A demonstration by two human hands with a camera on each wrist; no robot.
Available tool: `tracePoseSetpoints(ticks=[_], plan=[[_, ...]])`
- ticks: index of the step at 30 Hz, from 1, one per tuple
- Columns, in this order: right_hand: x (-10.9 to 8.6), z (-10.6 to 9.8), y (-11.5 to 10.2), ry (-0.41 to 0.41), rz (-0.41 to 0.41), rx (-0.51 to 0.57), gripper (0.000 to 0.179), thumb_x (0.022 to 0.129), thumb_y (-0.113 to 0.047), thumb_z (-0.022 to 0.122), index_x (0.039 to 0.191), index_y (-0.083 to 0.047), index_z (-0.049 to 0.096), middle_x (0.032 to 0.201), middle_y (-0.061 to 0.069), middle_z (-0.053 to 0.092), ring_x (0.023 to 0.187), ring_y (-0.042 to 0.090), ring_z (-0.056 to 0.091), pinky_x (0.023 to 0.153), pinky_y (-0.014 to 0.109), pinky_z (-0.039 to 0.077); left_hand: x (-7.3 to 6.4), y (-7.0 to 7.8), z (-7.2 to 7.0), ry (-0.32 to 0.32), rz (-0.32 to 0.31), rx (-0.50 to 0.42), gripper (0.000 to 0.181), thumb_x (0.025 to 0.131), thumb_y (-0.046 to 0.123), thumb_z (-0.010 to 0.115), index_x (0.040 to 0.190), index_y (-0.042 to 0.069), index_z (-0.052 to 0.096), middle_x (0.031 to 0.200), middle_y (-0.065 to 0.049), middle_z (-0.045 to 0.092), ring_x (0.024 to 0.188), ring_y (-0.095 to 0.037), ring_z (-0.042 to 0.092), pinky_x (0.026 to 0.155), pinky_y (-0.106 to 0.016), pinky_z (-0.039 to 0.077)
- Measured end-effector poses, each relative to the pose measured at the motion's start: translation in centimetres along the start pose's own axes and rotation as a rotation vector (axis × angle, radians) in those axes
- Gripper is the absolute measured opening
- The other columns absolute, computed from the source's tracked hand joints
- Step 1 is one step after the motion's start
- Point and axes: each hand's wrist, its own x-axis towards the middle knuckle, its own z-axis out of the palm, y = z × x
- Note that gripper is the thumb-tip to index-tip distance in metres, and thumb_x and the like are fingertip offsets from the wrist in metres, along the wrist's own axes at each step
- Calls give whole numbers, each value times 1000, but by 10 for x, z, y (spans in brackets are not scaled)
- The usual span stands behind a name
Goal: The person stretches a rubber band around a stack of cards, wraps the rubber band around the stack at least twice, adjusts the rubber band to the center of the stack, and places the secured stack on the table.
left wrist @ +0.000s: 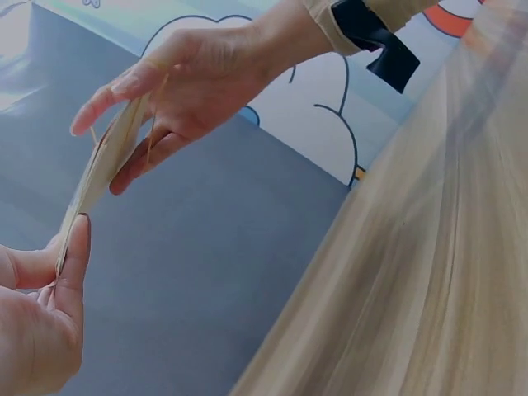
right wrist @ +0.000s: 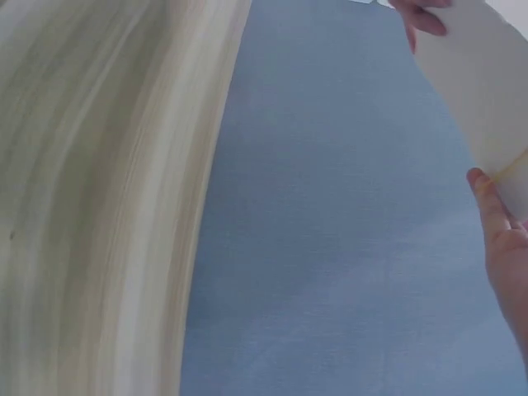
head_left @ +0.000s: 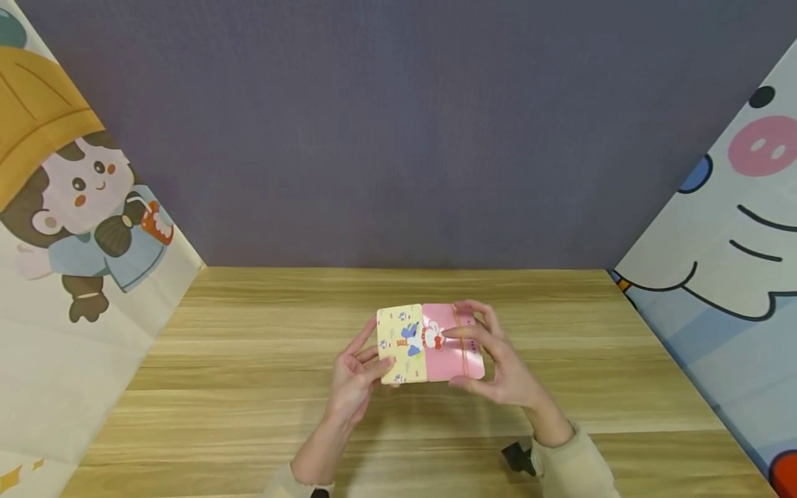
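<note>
Yellow-and-pink, the booklet (head_left: 429,357) is gripped by left hand (head_left: 355,382) and right hand (head_left: 506,368); round its pink half a band (head_left: 461,345) is looped, not yet flat.

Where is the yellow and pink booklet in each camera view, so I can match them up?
Head: the booklet is below centre, slightly right, between the left hand and right hand.
Left wrist: the booklet is at left, nearly edge-on.
Right wrist: the booklet is upper right, pale side showing.
Shared landmark: the wooden tabletop.
</note>
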Motion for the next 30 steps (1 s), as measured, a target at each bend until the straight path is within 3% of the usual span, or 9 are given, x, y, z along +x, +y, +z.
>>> tracePoseSetpoints(ticks=[5, 11, 18, 25, 30], plan=[[-12, 4, 18, 6, 17, 102, 73, 60, -2, 75, 123, 4, 39, 133, 34, 16, 123, 45, 19, 96, 39, 39, 1, 4, 1, 32, 32, 40, 71, 73, -20, 55, 136, 6, 34, 90, -15, 65, 76, -25, 64, 51, -27, 56], [-22, 8, 30, 78, 49, 195, 82, 61, 4, 72, 129, 10, 26, 133, 34, 15, 125, 40, 22, 103, 40, 30, 1, 5, 1, 23, 59, 90, 71, 71, -21, 56, 134, 5, 36, 92, -22, 63, 73, -27, 64, 49, -29, 56], [-20, 10, 30, 190, 13, 301, 76, 60, 16, 61, 126, 19, 22, 130, 35, 20, 118, 35, 34, 95, 33, 41, 0, 3, 1, -6, 98, 185, 70, 71, -19, 58, 134, 5, 37, 96, -28, 60, 73, -29, 64, 52, -32, 56], [-19, 15, 32, 304, -43, 263, 71, 61, 14, 61, 124, 17, 28, 130, 25, 26, 109, 29, 38, 82, 26, 46, -2, 2, 4, -25, 141, 240, 69, 71, -20, 58, 132, 4, 39, 95, -32, 58, 74, -31, 64, 54, -36, 56], [-21, 12, 32, 411, -3, 206, 70, 60, 18, 58, 123, 17, 28, 129, 21, 29, 105, 27, 36, 81, 27, 43, -2, 3, 4, 1, 132, 245, 71, 70, -21, 57, 133, 6, 39, 95, -32, 58, 73, -30, 64, 53, -34, 56]])
